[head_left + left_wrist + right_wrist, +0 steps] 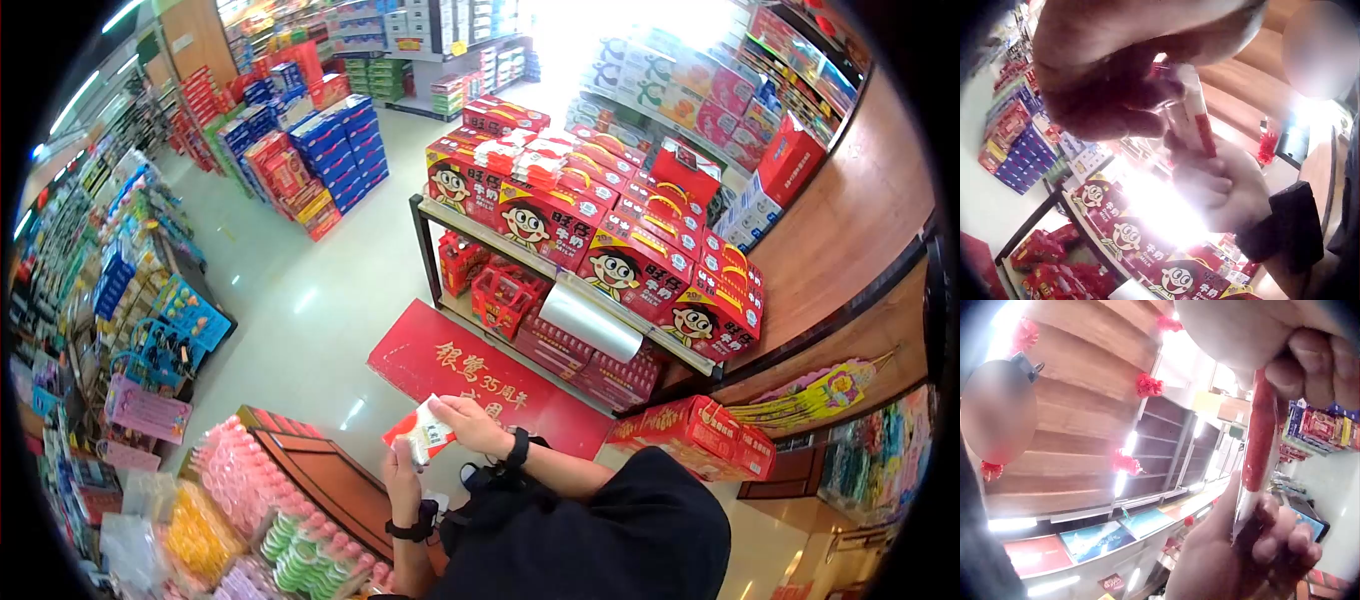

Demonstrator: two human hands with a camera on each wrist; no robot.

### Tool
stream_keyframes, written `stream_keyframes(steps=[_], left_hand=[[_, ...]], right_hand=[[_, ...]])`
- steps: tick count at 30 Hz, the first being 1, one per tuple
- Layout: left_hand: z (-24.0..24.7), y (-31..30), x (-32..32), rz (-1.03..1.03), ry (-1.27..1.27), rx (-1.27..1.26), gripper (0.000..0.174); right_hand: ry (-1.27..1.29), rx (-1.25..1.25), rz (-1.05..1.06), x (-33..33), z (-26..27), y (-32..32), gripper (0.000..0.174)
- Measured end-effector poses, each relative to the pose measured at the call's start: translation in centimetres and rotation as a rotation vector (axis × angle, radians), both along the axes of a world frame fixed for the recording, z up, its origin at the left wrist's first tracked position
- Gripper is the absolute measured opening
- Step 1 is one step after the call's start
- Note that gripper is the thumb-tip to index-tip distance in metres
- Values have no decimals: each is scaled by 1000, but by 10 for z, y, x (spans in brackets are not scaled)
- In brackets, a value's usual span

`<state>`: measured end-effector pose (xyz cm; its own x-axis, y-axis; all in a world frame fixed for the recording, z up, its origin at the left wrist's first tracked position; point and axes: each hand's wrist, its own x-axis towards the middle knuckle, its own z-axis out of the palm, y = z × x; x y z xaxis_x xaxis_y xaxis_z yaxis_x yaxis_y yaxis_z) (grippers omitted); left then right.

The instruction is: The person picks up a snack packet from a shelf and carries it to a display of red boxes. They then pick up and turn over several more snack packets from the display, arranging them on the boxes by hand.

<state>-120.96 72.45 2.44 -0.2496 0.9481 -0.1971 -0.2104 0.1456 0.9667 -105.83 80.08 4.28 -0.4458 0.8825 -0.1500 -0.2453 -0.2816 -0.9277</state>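
Both hands hold a small red-and-white packet point(420, 431) with dark printed characters, in front of the body in the head view. My right hand point(477, 424) grips its upper right edge, and my left hand point(401, 487) pinches the lower edge. From the left wrist, the packet point(1192, 109) appears nearly side-on, with the left hand point(1116, 81) large and shadowed above and the right hand point(1213, 184) below. In the right wrist view, a narrow red side of the packet point(1260, 434) shows between the right hand point(1297, 353) and left hand point(1244, 550).
Red milk cartons point(617, 266) stack on a shelf ahead, above a red floor mat point(410, 350). Pink, yellow and green goods fill a wooden-edged display point(310, 470) at lower left. Blue boxes point(340, 150) stand farther back; a red carton point(700, 440) is at right.
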Motion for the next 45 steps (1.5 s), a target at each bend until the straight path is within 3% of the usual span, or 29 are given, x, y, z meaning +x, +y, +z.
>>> stream_keyframes(steps=[3, 4, 7, 8, 13, 17, 19, 23, 27, 33, 35, 37, 39, 42, 45], left_hand=[[11, 47, 6, -87, 21, 25, 45], [14, 62, 7, -138, 43, 21, 45], [29, 109, 20, -184, 127, 63, 45], [28, 125, 25, -202, 122, 87, 46], [41, 208, 37, -310, 284, 137, 42], [50, 287, 51, -326, 268, 228, 42], [52, 325, 59, -387, 248, 118, 42], [50, 393, 101, -402, 197, 257, 33], [54, 451, 135, -485, 138, 221, 24], [82, 553, 177, -754, 90, 220, 22], [78, 593, 190, -845, 32, 222, 25], [84, 629, 202, -969, 33, 251, 29], [93, 664, 212, -1079, 13, 254, 38], [122, 713, 225, -1317, 40, 124, 49], [128, 759, 247, -1495, 30, 115, 50]], right_hand=[[85, -37, -148, 3, -4, 29, 34], [-5, 43, -211, 7, 0, 40, 32], [-29, -48, -296, 24, 20, 74, 34], [88, 34, -363, 23, -6, 93, 33], [143, 91, -427, 49, -6, 166, 31], [125, 120, -541, 66, 14, 228, 31], [-121, 244, -582, 87, 18, 256, 26], [4, 225, -724, 126, 6, 310, 20], [38, 252, -868, 156, 15, 350, 22], [-298, 268, -1066, 200, 41, 409, 24], [-262, 227, -1132, 214, 46, 434, 26], [-520, 238, -1188, 226, 54, 454, 30], [-732, 221, -1169, 241, 69, 473, 31], [-795, 178, -1115, 261, 89, 502, 28], [-950, 245, -1035, 287, 84, 531, 23]])
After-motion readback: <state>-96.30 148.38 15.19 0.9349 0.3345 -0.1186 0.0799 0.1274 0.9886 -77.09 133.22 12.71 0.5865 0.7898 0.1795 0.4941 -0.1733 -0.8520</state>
